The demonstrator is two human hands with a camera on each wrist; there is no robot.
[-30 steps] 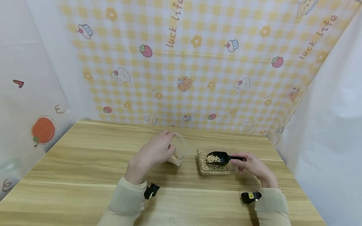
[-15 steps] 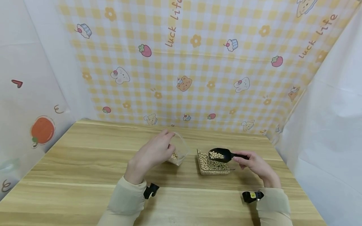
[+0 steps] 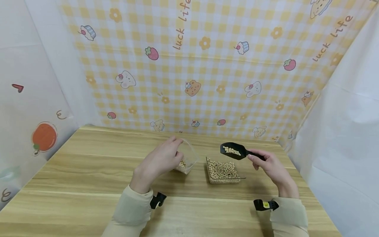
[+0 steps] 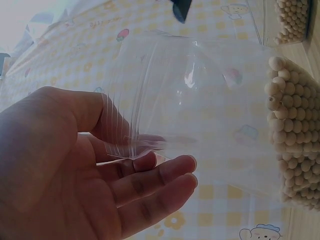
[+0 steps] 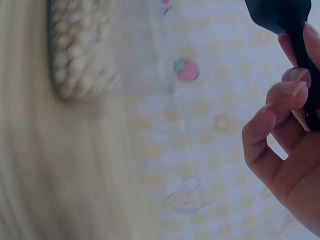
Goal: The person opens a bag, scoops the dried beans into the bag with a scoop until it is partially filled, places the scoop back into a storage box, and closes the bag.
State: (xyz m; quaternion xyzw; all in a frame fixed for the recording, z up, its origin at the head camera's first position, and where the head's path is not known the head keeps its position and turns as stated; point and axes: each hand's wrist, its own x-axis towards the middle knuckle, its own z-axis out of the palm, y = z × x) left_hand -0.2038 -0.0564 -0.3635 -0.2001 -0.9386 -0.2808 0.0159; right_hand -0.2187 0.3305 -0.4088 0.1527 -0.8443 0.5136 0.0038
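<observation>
My right hand (image 3: 270, 164) grips the handle of a black scoop (image 3: 242, 154), held in the air above the far side of a clear rectangular container (image 3: 225, 181). Pale round beans (image 3: 232, 151) lie in the scoop, and more beans (image 3: 223, 171) fill much of that container. To its left, my left hand (image 3: 161, 158) pinches the rim of a clear plastic tub (image 3: 190, 161). In the left wrist view, the tub's beans (image 4: 297, 120) form a layer at its bottom, and thumb and forefinger hold the rim while the other fingers stay loosely bent.
Both containers stand on a wood-grain table (image 3: 88, 164). A yellow checked cloth (image 3: 177, 65) with cartoon prints hangs behind it. White sheets (image 3: 349, 131) close in the sides. A black wrist camera (image 3: 158, 200) sits at the left cuff, another camera (image 3: 263, 205) at the right.
The scoop has risen out of the beans in the right-hand container, carrying some of them upward and away from me. The left hand and its tub have stayed in place.
</observation>
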